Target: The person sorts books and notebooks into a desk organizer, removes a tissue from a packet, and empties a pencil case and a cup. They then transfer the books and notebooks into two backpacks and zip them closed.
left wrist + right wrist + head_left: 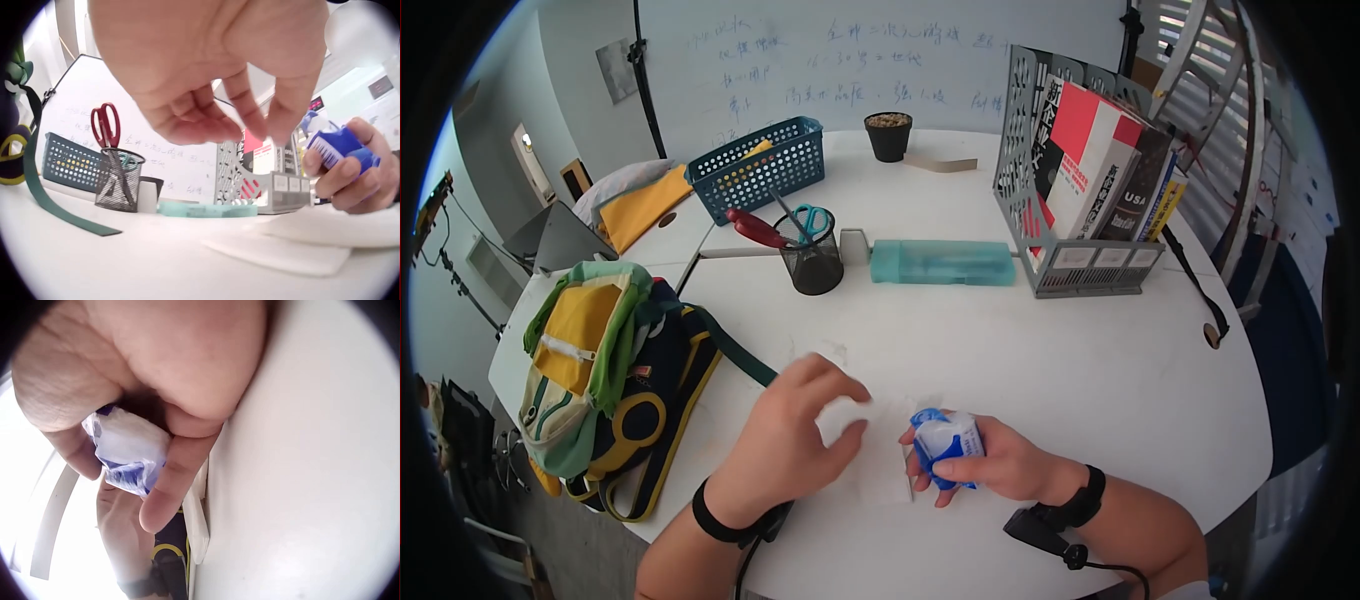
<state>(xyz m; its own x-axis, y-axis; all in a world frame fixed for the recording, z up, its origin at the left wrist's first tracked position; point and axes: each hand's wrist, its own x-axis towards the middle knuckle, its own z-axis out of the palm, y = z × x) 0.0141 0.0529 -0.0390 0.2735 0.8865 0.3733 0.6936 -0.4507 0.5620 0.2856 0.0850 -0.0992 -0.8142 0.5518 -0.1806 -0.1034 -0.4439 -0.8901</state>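
Here your right hand [1000, 462] curls round a blue and white tissue pack [948, 446], held just above the white table [1020, 350] near its front edge. Your left hand [785, 440] hovers beside it over a white tissue [878, 440] lying flat on the table, fingers bent downward, tips close together; whether they pinch the tissue you cannot tell. A backpack [605, 370] lies to the left.

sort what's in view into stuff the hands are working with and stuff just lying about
In use:
right hand gripping blue tissue pack
left hand on white tissue

Lying about:
backpack
pen cup
teal case
blue basket
book rack
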